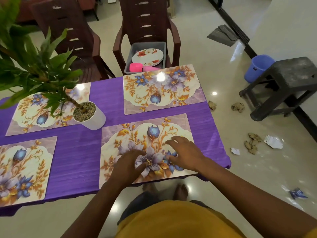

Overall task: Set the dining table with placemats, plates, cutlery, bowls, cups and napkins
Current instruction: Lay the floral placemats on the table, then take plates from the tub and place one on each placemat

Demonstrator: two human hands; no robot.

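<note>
Placemats lie four to the purple tablecloth (96, 103); your left hand (127, 166) and right hand (184, 152) rest flat, fingers spread, on the near right placemat (147, 134). Beyond, a grey tub (131, 54) on a chair (147, 19) holds a floral plate (147, 56) and pink cups (136, 67).
</note>
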